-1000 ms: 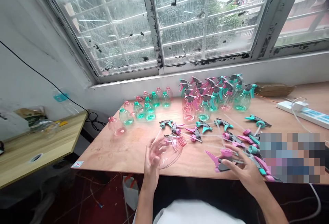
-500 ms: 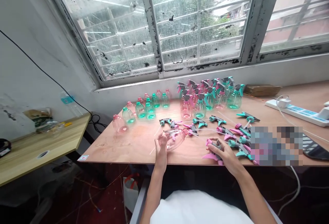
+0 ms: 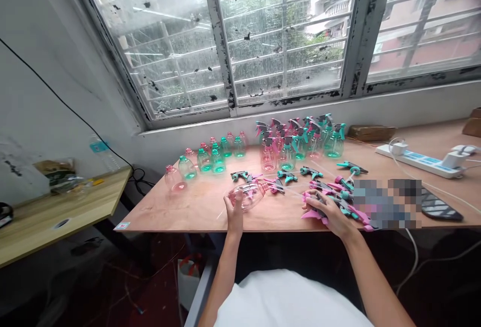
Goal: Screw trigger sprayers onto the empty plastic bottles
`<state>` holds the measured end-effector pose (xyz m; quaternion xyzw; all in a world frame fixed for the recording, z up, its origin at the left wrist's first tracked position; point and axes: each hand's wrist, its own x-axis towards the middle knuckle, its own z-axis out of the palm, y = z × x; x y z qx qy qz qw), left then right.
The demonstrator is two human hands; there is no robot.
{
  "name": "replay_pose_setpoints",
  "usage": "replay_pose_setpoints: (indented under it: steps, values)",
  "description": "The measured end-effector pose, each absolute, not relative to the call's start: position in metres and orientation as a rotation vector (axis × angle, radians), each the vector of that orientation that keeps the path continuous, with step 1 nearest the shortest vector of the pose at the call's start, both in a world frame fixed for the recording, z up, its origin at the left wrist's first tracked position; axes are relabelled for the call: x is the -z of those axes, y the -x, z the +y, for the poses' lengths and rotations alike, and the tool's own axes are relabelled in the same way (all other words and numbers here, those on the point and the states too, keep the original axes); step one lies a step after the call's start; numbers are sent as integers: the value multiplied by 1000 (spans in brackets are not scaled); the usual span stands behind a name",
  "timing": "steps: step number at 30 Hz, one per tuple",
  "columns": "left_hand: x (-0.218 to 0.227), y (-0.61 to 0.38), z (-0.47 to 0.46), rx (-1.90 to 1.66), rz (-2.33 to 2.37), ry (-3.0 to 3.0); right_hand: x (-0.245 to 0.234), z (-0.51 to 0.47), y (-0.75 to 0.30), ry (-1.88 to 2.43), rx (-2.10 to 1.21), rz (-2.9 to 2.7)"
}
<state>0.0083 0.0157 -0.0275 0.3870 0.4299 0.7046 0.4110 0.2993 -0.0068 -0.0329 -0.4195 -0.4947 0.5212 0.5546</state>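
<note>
My left hand (image 3: 235,209) is closed round a clear pink bottle (image 3: 252,196), which lies nearly level with its neck to the right. In my right hand (image 3: 326,208) is a pink and grey spray head (image 3: 313,213), fingers wrapped over its top. A thin clear tube runs from near that spray head towards the bottle's neck; I cannot tell whether it enters the mouth. Loose pink and teal spray heads lie just beyond and right of my hands, among them a teal one (image 3: 287,176) and a pink one (image 3: 277,187).
Open pink and green bottles (image 3: 204,160) stand at the back left of the wooden table (image 3: 150,217). Several bottles with spray heads fitted (image 3: 287,155) stand at the back centre. To the right are a power strip (image 3: 421,160), a phone (image 3: 441,204) and a brown package (image 3: 371,132).
The pink bottle has turned more level in my left hand. My right hand keeps its grip on the spray head. The whole view has shifted slightly.
</note>
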Motion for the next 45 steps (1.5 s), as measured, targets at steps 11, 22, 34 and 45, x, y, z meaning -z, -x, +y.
replay_pose_setpoints:
  steps: [11,22,34,45]
  values:
    - [26,-10,16,-1704,1027,-1075,23,-10,-297,982,-1318,-1277]
    - [22,-23,9,-1514,949,-1170,21,-6,-258,1036,-1392,-1278]
    - [14,4,12,-1340,997,-1218,30,20,-215,1057,-1318,-1129]
    - [20,7,3,-1174,893,-1427,45,9,-236,1055,-1274,-1135]
